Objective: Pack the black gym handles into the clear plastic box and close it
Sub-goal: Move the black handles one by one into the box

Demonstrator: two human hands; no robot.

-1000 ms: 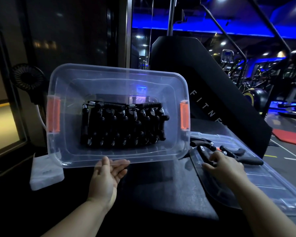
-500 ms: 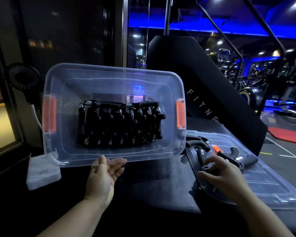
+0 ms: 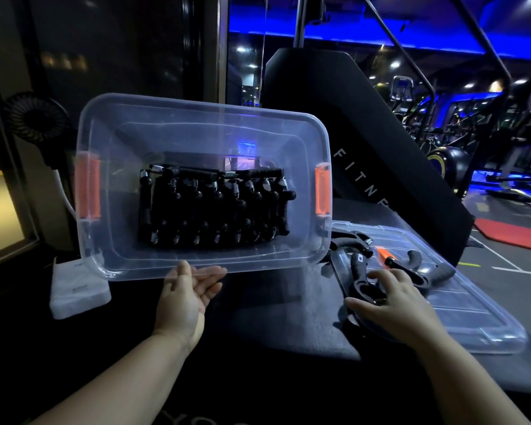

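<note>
The clear plastic box (image 3: 203,124) with orange latches stands tilted on its near edge, its opening facing me. Several black gym handles (image 3: 212,207) with steel springs are packed in rows against its bottom. My left hand (image 3: 187,289), palm up with straight fingers, props the box's lower rim. The clear lid (image 3: 460,308) lies flat on the right. On it lie loose black handles (image 3: 360,271), one with an orange part (image 3: 383,253). My right hand (image 3: 387,302) lies over the nearest loose handle, thumb and fingers spread around it.
A dark mat (image 3: 288,317) covers the surface under box and lid. A white pack (image 3: 77,286) lies at the left, below a small black fan (image 3: 37,121). A black machine housing marked FITNESS (image 3: 365,133) rises behind. Gym machines stand at the far right.
My right hand has drawn the loose handles nearer along the lid and now spreads over one. The box and my left hand have barely shifted.
</note>
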